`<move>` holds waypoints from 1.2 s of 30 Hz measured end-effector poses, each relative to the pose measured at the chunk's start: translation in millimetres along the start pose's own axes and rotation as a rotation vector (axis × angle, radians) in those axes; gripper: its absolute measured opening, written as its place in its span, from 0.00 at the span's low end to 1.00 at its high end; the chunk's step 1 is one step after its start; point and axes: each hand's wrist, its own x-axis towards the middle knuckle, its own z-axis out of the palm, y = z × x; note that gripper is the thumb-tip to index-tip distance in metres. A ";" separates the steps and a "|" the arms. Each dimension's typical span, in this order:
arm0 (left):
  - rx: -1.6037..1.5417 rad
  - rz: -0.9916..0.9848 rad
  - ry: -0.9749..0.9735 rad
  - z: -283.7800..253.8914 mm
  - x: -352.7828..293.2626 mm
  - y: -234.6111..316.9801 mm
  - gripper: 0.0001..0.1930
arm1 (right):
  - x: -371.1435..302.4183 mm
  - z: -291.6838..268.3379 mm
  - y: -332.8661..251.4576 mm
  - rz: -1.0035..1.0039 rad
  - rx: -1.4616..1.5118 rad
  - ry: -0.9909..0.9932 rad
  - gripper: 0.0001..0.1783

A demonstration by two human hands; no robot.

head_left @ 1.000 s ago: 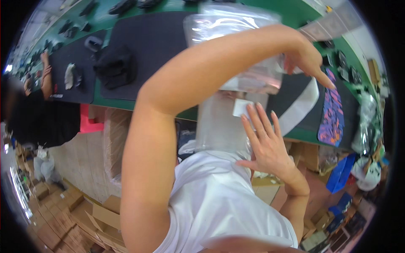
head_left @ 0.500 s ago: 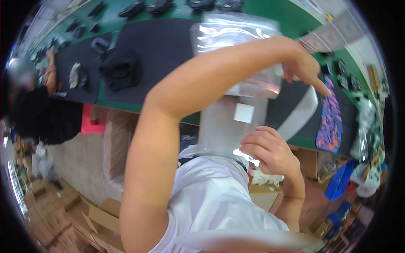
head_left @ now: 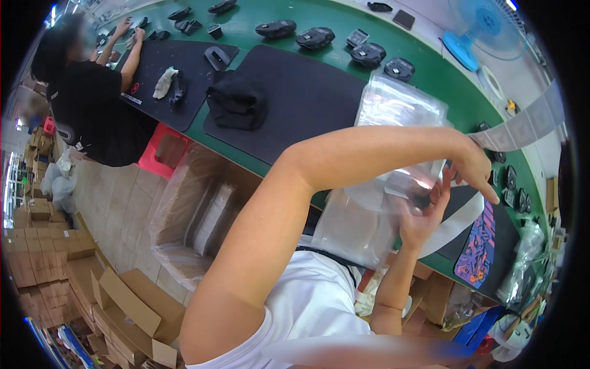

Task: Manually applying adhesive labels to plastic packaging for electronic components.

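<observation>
one left hand (head_left: 472, 163) with finger extended, right hand (head_left: 421, 215) fingers parted, grips unclear, clear bags (head_left: 356, 227) overhanging table edge (head_left: 233, 149)

This looks like a packing workshop: a long green tabletop (head_left: 249, 24) carries dark mats (head_left: 295, 92) along its near edge, clear plastic bags (head_left: 396, 104), and black devices (head_left: 315, 38) toward its far edge. A co-worker (head_left: 92, 104) is at that near edge too, and cardboard boxes (head_left: 46, 264) crowd the floor (head_left: 129, 215).

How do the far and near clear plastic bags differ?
The far clear plastic bags show bright glare; the near clear plastic bag looks duller and hazier. The far bags lie over the green worktable; the near bag overhangs its edge. Both look colourless.
</observation>
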 end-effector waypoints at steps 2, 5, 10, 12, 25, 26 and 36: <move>-0.027 0.057 -0.005 3.5 -4.2 7.4 0.45 | 3.0 3.4 5.4 0.072 0.261 -0.014 0.55; -0.052 0.214 -0.024 14.5 0.6 22.4 0.43 | -10.2 -6.7 43.3 0.313 0.403 -0.140 0.49; 0.147 0.308 -0.076 36.7 -92.1 119.4 0.33 | -0.8 -5.9 54.9 -0.113 -0.111 -0.020 0.29; 0.233 0.495 0.009 65.4 -120.2 131.5 0.40 | 6.9 -15.5 36.2 0.234 0.197 -0.035 0.13; 0.063 0.187 0.543 -2.0 -6.9 -3.7 0.30 | -9.6 8.8 -7.5 0.136 0.094 -0.112 0.15; -0.099 0.041 0.421 -1.4 -4.3 -10.6 0.29 | -14.8 4.4 -8.8 0.147 0.085 -0.090 0.15; -0.430 0.097 0.362 -11.9 -28.2 -16.6 0.18 | 10.9 -46.0 -48.4 0.287 0.206 -0.119 0.19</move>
